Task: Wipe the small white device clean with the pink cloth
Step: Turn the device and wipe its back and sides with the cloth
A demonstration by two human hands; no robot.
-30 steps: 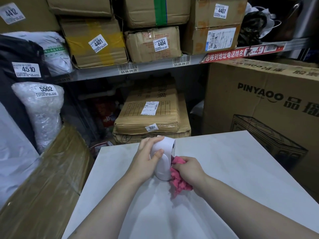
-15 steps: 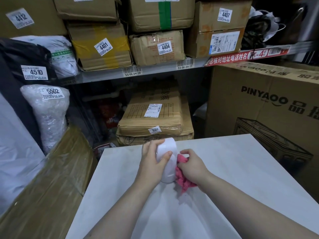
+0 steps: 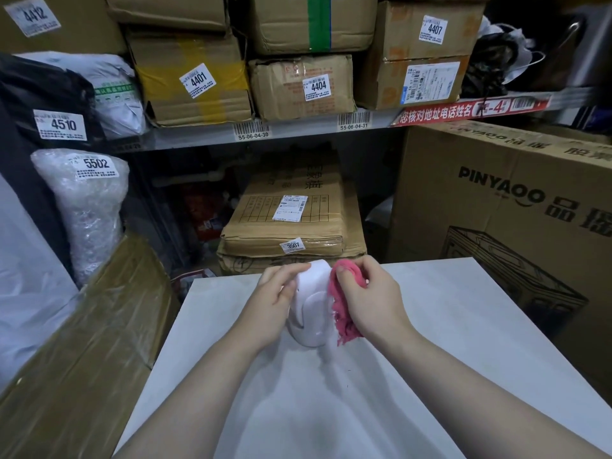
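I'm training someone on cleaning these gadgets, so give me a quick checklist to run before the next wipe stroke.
1. Left hand grips the white device: ok.
2. Right hand holds the pink cloth: ok.
3. Cloth touches the device's right side: ok.
4. Device rests on the table: ok.
5. Table space around the device free of other things: ok.
6. Device's far side clean: cannot tell, hidden.
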